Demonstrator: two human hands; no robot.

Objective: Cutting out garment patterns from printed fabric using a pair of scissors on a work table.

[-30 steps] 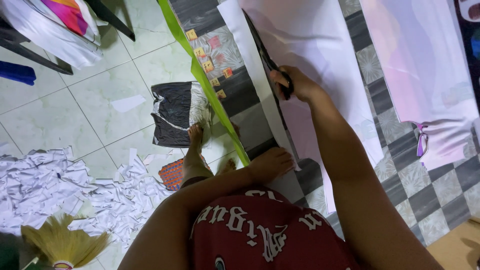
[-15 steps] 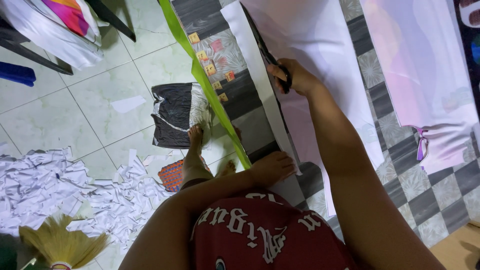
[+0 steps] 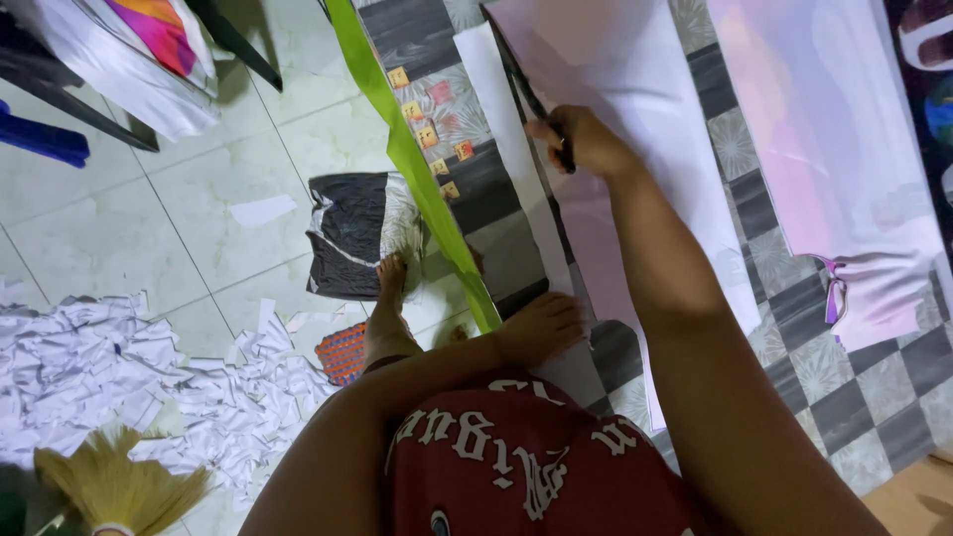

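Observation:
My right hand [image 3: 588, 141] is closed on a dark cutter [image 3: 565, 156]. Its tip rests against a long dark straightedge [image 3: 526, 94] that lies on a big white sheet [image 3: 635, 69] spread over the floor. My bare foot [image 3: 541, 326] presses down on the near end of the sheet, beside the straightedge. A narrow white strip [image 3: 501, 119] lies left of the straightedge. My left hand is out of view.
A long green strip [image 3: 417, 169] runs diagonally across the checkered mat [image 3: 854, 397]. Small orange stickers [image 3: 429, 134] lie on the mat. My other foot [image 3: 389, 288] stands by a black bag [image 3: 347, 228]. Paper scraps [image 3: 109, 357] and a broom [image 3: 119, 486] lie left. A pink sheet [image 3: 834, 149] lies right.
My right hand has slid the cutter a little farther from me along the straightedge. My feet and the sheet have stayed put.

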